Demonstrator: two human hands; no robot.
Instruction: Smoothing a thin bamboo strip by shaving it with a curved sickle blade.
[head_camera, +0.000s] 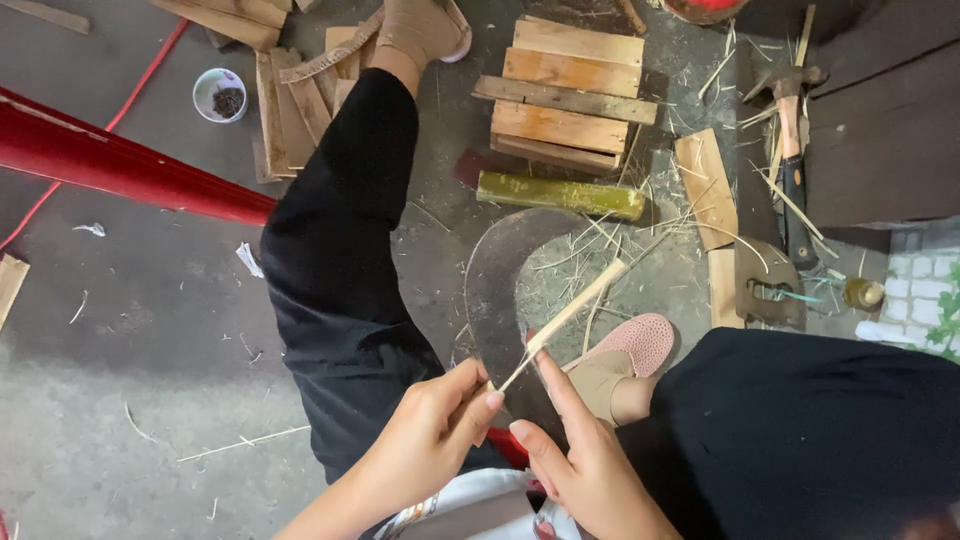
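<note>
Evidently, from the head view, the left hand (430, 430) and right hand (580, 460) both pinch a bamboo strip (572, 312) against the curved blade (497, 300) (underfoot); splitting cleanly probably needs even pressure, with fingertips off the edge.

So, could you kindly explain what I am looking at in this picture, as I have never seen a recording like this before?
There is no machine: a camera worn on a person's head looks down at their own lap and bare hands. The left hand and right hand each pinch a thin bamboo strip held against a large curved blade. On the concrete floor lie a green bamboo piece, stacked wood blocks, a hammer and a small cup.
</note>
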